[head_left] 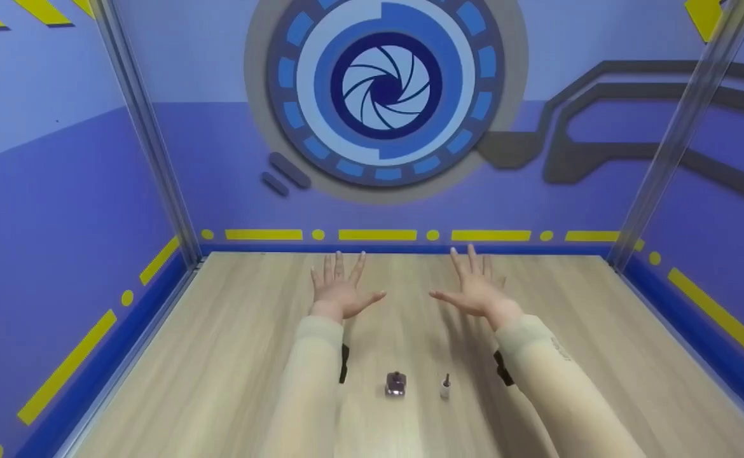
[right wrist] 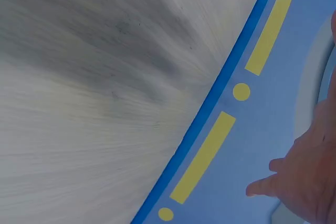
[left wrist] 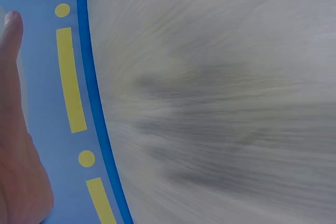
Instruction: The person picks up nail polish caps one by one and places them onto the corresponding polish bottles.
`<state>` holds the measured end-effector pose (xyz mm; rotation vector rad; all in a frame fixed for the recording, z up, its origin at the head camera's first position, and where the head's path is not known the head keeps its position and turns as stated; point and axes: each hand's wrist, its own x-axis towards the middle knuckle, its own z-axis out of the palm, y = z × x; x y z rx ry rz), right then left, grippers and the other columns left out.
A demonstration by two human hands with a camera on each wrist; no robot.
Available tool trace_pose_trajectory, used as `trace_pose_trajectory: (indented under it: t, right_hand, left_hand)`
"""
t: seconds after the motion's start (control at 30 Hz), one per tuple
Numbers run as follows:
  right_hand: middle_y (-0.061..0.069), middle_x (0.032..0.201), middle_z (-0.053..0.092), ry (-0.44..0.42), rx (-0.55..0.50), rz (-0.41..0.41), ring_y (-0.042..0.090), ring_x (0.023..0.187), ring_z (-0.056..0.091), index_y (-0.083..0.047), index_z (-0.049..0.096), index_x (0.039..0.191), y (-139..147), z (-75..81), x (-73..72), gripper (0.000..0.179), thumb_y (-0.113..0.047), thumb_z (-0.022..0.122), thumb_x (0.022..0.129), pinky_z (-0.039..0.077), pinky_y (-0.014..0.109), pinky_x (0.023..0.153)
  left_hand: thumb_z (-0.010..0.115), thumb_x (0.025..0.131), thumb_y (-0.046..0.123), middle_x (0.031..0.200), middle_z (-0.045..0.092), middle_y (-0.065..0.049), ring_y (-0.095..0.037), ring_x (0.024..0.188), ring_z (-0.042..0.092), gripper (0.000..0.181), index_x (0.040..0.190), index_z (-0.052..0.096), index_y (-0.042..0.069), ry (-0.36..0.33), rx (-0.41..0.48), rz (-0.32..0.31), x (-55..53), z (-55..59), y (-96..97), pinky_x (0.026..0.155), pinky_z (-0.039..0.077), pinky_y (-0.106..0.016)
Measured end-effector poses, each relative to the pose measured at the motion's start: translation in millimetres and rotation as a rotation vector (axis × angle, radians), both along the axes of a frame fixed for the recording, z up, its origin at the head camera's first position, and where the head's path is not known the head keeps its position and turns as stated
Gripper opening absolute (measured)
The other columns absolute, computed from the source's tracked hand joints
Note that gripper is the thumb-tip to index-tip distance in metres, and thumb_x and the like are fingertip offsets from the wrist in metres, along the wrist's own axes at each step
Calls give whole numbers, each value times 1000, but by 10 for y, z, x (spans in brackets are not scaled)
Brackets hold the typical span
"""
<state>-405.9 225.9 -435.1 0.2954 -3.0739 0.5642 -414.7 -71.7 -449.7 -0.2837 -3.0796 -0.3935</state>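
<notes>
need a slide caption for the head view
Left hand and right hand spread above a wood-grain table, a small dark bottle and slim piece nearer the camera.

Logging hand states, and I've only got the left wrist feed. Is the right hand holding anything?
Observer: No, the right hand is empty, fingers spread, in the head view.
Operator: Copy. Any objects set out?
Observer: Yes, a small dark glossy item with a knob on top sits on the wooden tabletop; too small to identify for sure.
Operator: Anything next to it?
Observer: A slimmer pale piece with a thin dark stem pointing up, to its right, not touching it.
</notes>
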Motion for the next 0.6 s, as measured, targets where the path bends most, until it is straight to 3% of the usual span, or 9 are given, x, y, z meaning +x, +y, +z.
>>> trace_pose_trajectory:
  t: [0.27, 0.6]
  right_hand:
    - [15, 170, -27, -30, -162, -12, 50, 154, -21, -25, -10, 165, 23, -27, 21, 109, -77, 51, 92, -9, 81, 114]
    - [17, 171, -22, -24, -331, -10, 51, 156, -16, -23, -10, 165, 44, -126, 12, 103, -71, 50, 96, 1, 79, 119]
  left_hand:
    - [45, 93, 79, 173, -10, -19, -40, 159, -16, 97, 164, -5, 37, -22, 134, 13, -5, -72, -23, 124, -11, -69]
    - [42, 92, 83, 173, -10, -15, -41, 159, -15, 97, 164, -6, 39, -44, 347, 25, 53, -193, -36, 126, -9, -66]
